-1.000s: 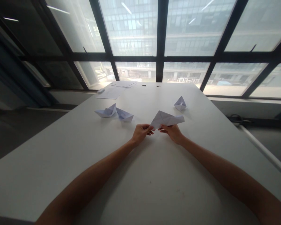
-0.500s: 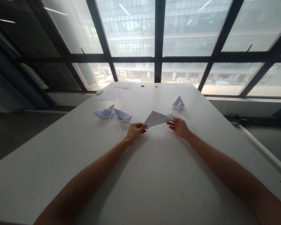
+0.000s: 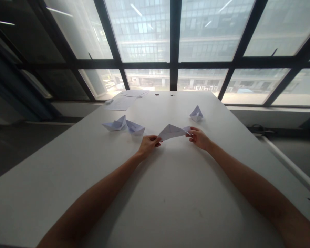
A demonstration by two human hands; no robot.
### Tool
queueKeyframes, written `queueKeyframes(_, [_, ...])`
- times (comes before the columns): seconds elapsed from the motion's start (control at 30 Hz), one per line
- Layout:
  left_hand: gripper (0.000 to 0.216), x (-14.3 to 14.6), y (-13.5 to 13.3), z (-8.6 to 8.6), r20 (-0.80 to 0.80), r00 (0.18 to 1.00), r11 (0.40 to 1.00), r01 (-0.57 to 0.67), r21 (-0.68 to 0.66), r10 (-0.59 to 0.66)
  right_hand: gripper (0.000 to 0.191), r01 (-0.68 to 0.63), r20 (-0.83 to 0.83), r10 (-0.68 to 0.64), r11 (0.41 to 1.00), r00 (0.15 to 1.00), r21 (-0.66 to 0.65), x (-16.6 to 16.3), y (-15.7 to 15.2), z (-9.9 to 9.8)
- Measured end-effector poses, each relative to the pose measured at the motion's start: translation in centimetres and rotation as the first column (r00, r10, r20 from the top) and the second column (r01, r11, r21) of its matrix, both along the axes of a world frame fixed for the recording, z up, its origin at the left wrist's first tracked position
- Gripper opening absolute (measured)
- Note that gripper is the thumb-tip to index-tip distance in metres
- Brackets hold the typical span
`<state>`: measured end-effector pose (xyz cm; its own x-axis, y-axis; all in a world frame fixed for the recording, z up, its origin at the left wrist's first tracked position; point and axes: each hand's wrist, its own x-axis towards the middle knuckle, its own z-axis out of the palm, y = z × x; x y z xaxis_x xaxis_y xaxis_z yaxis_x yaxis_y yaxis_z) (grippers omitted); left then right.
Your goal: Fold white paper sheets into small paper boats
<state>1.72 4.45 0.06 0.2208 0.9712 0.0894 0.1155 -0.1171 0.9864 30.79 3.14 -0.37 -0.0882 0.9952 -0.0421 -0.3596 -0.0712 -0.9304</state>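
A folded sheet of white paper (image 3: 172, 132), peaked in the middle, is stretched between my two hands just above the table. My left hand (image 3: 149, 144) pinches its left corner between thumb and fingers. At the other end, my right hand (image 3: 198, 137) grips the right corner, where a flap of the paper stands out. Two folded paper boats, one (image 3: 115, 124) beside the other (image 3: 135, 127), sit to the left beyond my left hand. Past my right hand stands a third paper boat (image 3: 196, 113).
Flat paper sheets (image 3: 120, 103) lie at the far left of the white table (image 3: 181, 193), with a small white item (image 3: 109, 101) at their edge. Two small dark spots mark the far end. A large window (image 3: 144, 34) rises behind the table.
The paper's peak has sunk a little and looks flatter. My right hand has shifted slightly right with its corner, while my left hand keeps its hold.
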Motion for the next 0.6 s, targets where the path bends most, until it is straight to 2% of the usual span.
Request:
queueKeyframes(0.23, [0.044,0.1,0.0,0.0,-0.003,1.0,1.0,-0.013,0.015,0.013,0.029,-0.021,0.031,0.019,0.998,0.999,0.06,0.2,-0.1,0.0])
queueKeyframes(0.43, [0.041,0.1,-0.1,0.2,-0.026,1.0,1.0,-0.007,0.022,0.007,0.046,-0.004,-0.022,0.005,0.999,1.0,0.049,-0.2,-0.2,0.2])
queueKeyframes(0.6, [0.043,0.2,0.0,0.2,-0.027,1.0,1.0,-0.006,0.026,0.006,0.027,0.135,-0.009,-0.135,0.987,0.991,0.085,-1.0,0.1,-0.3])
